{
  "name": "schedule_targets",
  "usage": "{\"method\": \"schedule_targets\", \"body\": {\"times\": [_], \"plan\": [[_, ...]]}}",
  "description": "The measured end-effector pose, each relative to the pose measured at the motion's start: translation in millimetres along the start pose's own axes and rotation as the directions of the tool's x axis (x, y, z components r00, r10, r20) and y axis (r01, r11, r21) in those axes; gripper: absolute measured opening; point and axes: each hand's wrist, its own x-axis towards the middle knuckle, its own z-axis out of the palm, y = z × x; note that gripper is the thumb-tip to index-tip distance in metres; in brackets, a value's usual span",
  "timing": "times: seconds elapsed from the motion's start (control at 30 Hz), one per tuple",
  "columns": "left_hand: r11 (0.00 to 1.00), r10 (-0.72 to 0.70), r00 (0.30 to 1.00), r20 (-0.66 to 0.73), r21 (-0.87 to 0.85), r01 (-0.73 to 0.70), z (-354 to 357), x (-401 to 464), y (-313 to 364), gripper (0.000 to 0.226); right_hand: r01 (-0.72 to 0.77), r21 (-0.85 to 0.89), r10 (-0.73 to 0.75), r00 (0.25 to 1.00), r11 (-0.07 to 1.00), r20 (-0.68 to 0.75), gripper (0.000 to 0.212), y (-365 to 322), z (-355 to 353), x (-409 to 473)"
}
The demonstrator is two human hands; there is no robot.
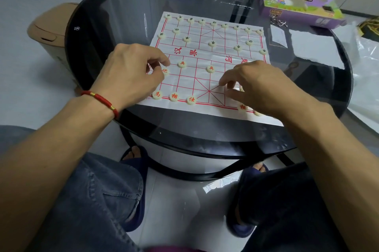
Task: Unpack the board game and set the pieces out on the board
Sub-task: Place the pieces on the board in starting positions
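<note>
Fingers of both hands curl over the board (207, 79), hiding pieces; grip unclear.

Dim, even indoor light, soft shadows under both hands, pale window-like glare streaking the dark glass table (114, 26), white board (207, 87) the brightest patch, wide-angle bending at the edges, slight blur on the far box (297, 5), centre fairly sharp

both arms fwd; l hand (131, 71) & r hand (258, 85) (fingers curled).
</note>
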Motion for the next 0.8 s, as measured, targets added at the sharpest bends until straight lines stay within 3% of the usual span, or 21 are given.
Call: {"method": "schedule_targets", "body": {"times": [0.3,0.53,0.67,0.8], "plan": [[1.000,0.004,1.000,0.004,0.003,-0.004,-0.4,-0.6,0.4,0.023,-0.019,0.059,0.014,0.997,0.998,0.082,0.035,12.3,-9.6,-7.5],[1.000,0.001,1.000,0.003,-0.002,-0.001,0.4,0.0,1.4,0.023,0.008,0.032,-0.008,1.000,0.999,0.004,0.026,1.9,-8.8,-3.6],[1.000,0.000,1.000,0.008,-0.003,0.000,-0.5,-0.9,1.4,0.023,0.068,0.033,-0.068,0.998,0.997,-0.005,0.043,-17.8,-6.8,-10.5],[1.000,0.004,1.000,0.005,-0.004,-0.004,-0.3,-1.2,3.3,0.024,0.098,-0.005,-0.098,0.995,0.995,-0.006,0.031,-26.5,-2.7,-9.5]]}}
